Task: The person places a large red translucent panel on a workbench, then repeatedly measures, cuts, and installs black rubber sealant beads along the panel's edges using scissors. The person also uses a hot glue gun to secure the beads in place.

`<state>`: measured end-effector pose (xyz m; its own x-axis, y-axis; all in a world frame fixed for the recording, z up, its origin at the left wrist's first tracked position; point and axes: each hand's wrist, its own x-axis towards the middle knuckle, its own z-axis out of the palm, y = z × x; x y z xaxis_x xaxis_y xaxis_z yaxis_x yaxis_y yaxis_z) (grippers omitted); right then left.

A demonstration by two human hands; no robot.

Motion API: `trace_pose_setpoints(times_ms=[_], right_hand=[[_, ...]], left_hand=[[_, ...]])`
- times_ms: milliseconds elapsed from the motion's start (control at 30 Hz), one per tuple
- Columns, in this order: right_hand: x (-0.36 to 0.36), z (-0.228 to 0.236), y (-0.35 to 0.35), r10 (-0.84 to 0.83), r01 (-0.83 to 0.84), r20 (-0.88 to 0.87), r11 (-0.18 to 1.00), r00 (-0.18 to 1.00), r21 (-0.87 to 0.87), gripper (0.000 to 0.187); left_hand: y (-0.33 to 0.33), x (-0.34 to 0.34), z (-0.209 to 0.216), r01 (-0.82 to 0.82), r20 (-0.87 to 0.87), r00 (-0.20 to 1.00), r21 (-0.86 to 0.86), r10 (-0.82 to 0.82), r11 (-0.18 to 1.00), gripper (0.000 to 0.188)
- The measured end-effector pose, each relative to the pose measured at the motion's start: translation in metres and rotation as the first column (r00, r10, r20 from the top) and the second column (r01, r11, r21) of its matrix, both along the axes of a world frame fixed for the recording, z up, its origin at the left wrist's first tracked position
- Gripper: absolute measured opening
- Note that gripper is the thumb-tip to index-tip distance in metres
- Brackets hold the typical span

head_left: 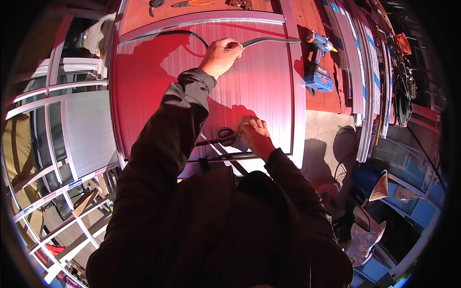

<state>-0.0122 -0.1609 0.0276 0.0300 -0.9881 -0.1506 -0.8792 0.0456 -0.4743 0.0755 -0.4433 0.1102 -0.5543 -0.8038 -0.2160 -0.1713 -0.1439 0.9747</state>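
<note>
Work looks unfinished

Your right hand (258,138), fingers curled, is beside black-handled scissors (226,136); its grip I cannot tell. Farther, your left hand (223,54) pinches the long black flexible strip (271,39), loose over the pale ribbed panel (264,84); the finished part I cannot judge

A long, thin, black flexible strip (271,39) is gripped partway along its length over the far end of a ribbed panel (266,86); its left part is bowed into an arc, and its right part is carried out across the side rail of the metal frame (298,115). The panel is laid flat and tinted pink-red. Near its closer end, black loop-handled scissors (226,136) are seen (their blades cannot be clearly made out).
</note>
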Motion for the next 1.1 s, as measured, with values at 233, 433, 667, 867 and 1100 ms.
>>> trace_pose_setpoints(times_ms=[233, 433, 667, 867, 1100], right_hand=[[-0.010, 0.061, -0.056, -0.393, 0.451, 0.790, 0.877, 0.471, 0.168, 0.012], [-0.012, 0.101, -0.124, -0.231, 0.615, 0.971, 0.775, 0.063, 0.144, 0.015], [0.002, 0.074, -0.111, -0.229, 0.470, 0.966, 0.844, -0.122, 0.259, 0.024], [0.000, 0.068, -0.116, -0.215, 0.395, 0.969, 0.885, -0.124, 0.247, 0.026], [-0.019, 0.089, -0.098, -0.342, 0.432, 0.940, 0.848, 0.002, 0.308, 0.013]], left_hand=[[0.025, 0.008, -0.013, 0.157, -0.077, 0.985, 0.022, -0.154, 0.987, 0.019], [0.053, -0.004, -0.028, -0.062, -0.015, 0.998, -0.196, 0.061, 0.979, 0.012], [0.044, -0.023, -0.018, -0.231, -0.207, 0.947, 0.086, 0.244, 0.969, 0.009], [0.049, -0.025, -0.018, -0.223, -0.212, 0.948, 0.094, 0.238, 0.970, 0.011], [0.042, -0.026, -0.023, -0.063, -0.135, 0.990, -0.077, 0.052, 0.995, 0.013]])
